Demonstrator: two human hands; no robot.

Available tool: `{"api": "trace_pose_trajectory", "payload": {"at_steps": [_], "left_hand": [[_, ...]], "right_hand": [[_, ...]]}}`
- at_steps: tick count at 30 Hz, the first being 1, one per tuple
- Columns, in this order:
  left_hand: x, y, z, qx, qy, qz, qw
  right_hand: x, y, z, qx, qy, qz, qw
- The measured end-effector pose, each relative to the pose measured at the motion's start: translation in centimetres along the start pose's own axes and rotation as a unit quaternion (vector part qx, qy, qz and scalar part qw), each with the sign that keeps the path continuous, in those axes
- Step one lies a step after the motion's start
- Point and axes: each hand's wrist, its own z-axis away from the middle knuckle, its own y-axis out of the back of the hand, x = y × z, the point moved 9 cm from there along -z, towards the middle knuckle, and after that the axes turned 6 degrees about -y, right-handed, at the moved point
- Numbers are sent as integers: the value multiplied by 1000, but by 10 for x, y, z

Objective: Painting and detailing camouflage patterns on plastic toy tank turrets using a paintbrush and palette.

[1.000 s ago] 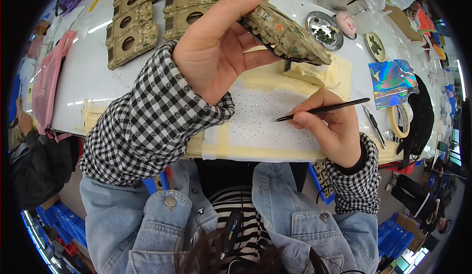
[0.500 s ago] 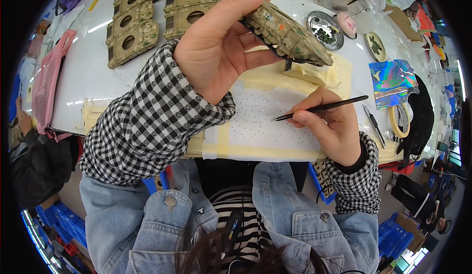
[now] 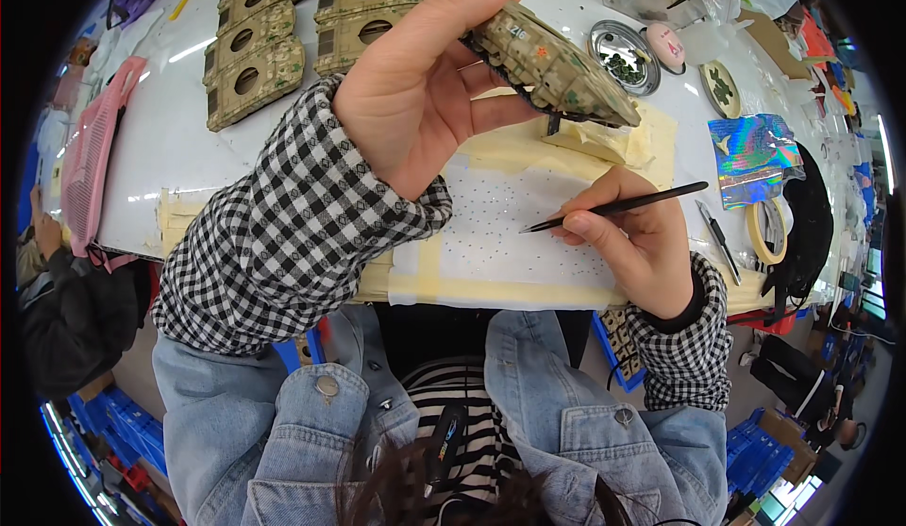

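from the head view i see my left hand (image 3: pixel 425 101) raised above the white table (image 3: pixel 151 149), fingers curled and thumb stretched out along the top of a camouflage-painted model part (image 3: pixel 552 64), which it grips by its near end. the part is tilted, its far end dipping down to the right, held clear of the table and hanging over a patch of pale yellow masking tape (image 3: pixel 613 144).

my right hand (image 3: pixel 632 243) rests low on the near edge of the table, closed in a pen grip around a thin black brush (image 3: pixel 613 207). the brush lies almost level, its tip pointing left and sitting just above a white sheet (image 3: pixel 510 233) dotted with tiny specks, taped down with yellow strips along its near edge. the brush tip is well apart from the model part.

beyond the left hand, a group of camouflage hull pieces (image 3: pixel 255 54) with round holes lies in rows on the far left of the table. to the right of the raised part sits a round metal dish (image 3: pixel 623 54) with small dark bits in it, and further right a shiny holographic sheet (image 3: pixel 750 153) and a roll of tape (image 3: pixel 769 233). a pink mesh bag (image 3: pixel 94 158) hangs over the left edge of the table. both my sleeves are black and white check over a denim jacket
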Motion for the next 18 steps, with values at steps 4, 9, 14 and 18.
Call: {"api": "trace_pose_trajectory", "payload": {"at_steps": [4,9,14,18], "left_hand": [[-1,0,2,14,9,10,1000],[1,-1,0,-4,1,-5,1000],[0,-1,2,5,5,5,1000],[-2,-1,2,7,26,31,999]], "right_hand": [[0,-1,-1,3,3,-10,1000],[-1,-1,-1,-2,2,-3,1000],[1,-2,-1,-5,-2,-5,1000],[1,-1,0,0,-4,-10,1000]]}}
